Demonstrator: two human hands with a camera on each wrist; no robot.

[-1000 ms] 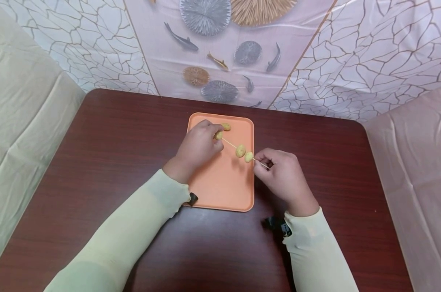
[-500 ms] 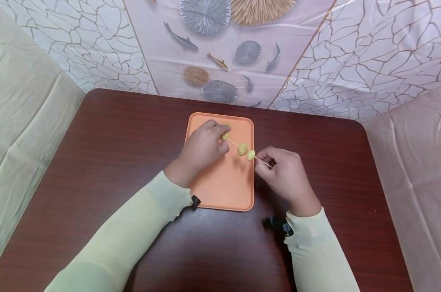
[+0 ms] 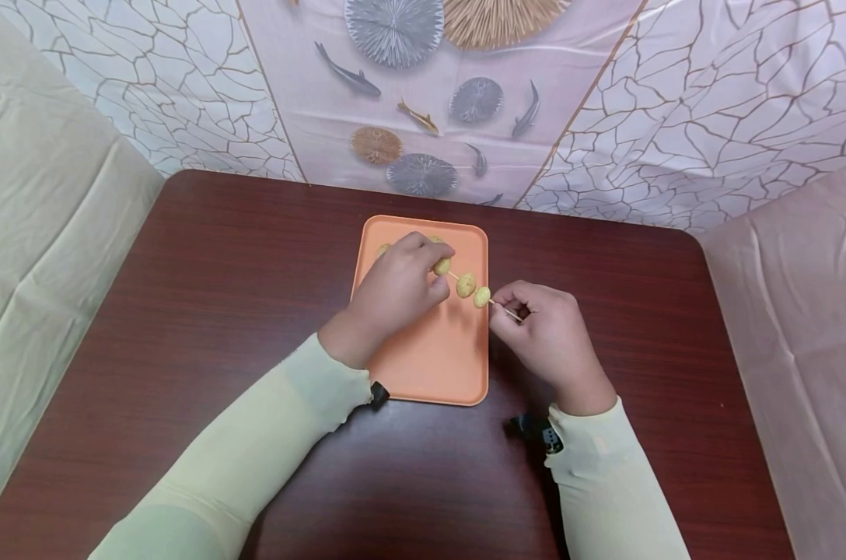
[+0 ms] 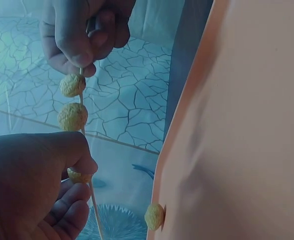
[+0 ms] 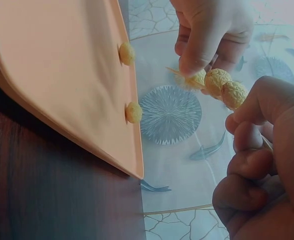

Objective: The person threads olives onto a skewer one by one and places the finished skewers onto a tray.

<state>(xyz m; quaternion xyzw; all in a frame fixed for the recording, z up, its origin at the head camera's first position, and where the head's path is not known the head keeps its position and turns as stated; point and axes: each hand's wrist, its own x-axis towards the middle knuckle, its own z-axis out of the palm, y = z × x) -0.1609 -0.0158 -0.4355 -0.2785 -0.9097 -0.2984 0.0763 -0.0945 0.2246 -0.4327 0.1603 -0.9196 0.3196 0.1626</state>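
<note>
In the head view my right hand pinches the near end of a thin wooden skewer just beyond the tray's right edge. Two yellow, wrinkled balls sit on the skewer close to those fingers. Between thumb and fingers, my left hand pinches a third yellow ball farther along the stick. The skewer's pointed end sticks out past this ball in the right wrist view. Both hands are above the orange tray or at its side.
Two loose yellow balls rest near the tray's far edge; in the head view the left hand partly covers them. The tray lies on a dark red-brown table. A patterned cloth hangs behind the table.
My left hand has moved right along the skewer, bringing the third ball closer to the other two. A loose ball shows on the tray's left. The right hand has shifted only slightly.
</note>
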